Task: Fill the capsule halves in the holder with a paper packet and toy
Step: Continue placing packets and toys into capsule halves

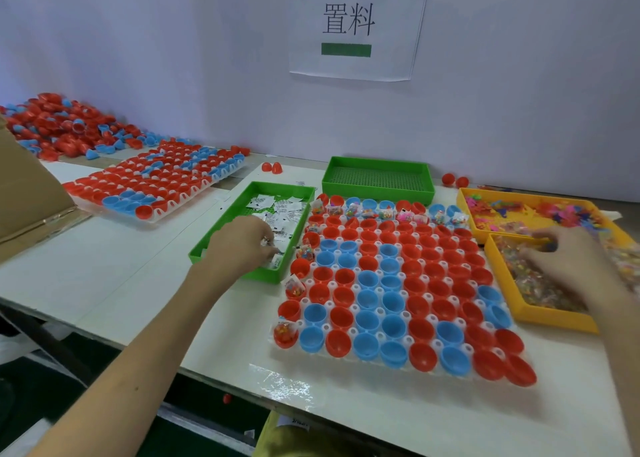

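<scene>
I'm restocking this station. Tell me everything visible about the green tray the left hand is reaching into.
The green tray is a shallow rectangular plastic tray with raised walls and a perforated floor, lying flat on the white table just left of the capsule holder. Small white printed paper packets lie loose inside, partly covering the floor. The left hand reaches in at its near end, fingers curled onto the packets, seemingly pinching one.

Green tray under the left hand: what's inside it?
Small white paper packets lie inside the green tray. The left hand reaches in and covers some, so I cannot tell whether it holds one.
</scene>
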Tool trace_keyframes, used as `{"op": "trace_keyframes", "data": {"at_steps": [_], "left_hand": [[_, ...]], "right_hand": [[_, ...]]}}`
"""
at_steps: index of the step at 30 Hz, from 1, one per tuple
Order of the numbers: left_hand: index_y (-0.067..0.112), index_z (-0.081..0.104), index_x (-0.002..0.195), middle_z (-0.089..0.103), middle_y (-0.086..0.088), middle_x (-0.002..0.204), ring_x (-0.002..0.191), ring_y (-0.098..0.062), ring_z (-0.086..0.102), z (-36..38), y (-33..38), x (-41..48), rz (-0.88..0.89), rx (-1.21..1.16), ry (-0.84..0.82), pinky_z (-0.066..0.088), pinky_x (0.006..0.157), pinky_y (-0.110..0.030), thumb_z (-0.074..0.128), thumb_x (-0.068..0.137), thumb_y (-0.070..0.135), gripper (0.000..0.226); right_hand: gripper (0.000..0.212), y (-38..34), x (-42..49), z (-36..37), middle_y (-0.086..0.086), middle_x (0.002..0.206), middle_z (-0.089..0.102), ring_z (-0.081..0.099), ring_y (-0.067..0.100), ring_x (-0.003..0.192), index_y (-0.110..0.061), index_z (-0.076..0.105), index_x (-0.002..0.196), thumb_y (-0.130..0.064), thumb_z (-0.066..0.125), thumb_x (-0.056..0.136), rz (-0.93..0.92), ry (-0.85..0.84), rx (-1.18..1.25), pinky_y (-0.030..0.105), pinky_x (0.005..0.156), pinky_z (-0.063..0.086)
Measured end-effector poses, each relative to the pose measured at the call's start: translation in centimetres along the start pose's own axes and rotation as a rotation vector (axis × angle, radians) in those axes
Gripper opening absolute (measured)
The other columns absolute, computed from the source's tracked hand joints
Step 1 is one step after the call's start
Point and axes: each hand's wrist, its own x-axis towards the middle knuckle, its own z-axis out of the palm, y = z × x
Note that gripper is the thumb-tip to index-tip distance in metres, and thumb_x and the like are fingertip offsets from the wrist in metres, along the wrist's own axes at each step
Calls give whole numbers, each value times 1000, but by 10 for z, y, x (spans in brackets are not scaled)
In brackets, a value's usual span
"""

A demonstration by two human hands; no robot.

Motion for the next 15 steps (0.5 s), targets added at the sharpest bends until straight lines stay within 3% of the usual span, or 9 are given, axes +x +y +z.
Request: {"op": "trace_keyframes", "data": {"at_steps": [4,8,11,15], "left_hand": [[22,77,96,74,3,103,94,-18,66,4,8,4,-64,-51,80,54,78,-34,77,86,30,12],[24,77,89,75,6,97,87,-15,65,9,4,1,-81,-79,176,51,69,-29,73,87,23,5],[23,76,92,74,5,99,85,-16,64,12,0,0,-60,-125,279,55,75,-34,69,89,22,8],[16,68,98,67,-5,111,89,-21,62,12,1,4,-44,-259,455,54,85,-45,66,94,19,5]], "right_hand": [[21,3,1,3,20,113,68,62,36,104,-13,72,105,-19,77,86,-26,41,45,44,89,51],[16,3,2,5,11,94,70,60,28,87,-17,65,88,-17,81,83,-37,40,119,39,77,49],[17,7,3,5,4,84,66,61,26,83,-20,63,82,-21,79,84,-30,68,171,39,73,49],[7,9,6,4,7,92,68,62,28,90,-15,68,87,-20,73,89,-76,170,243,41,78,50]]}}
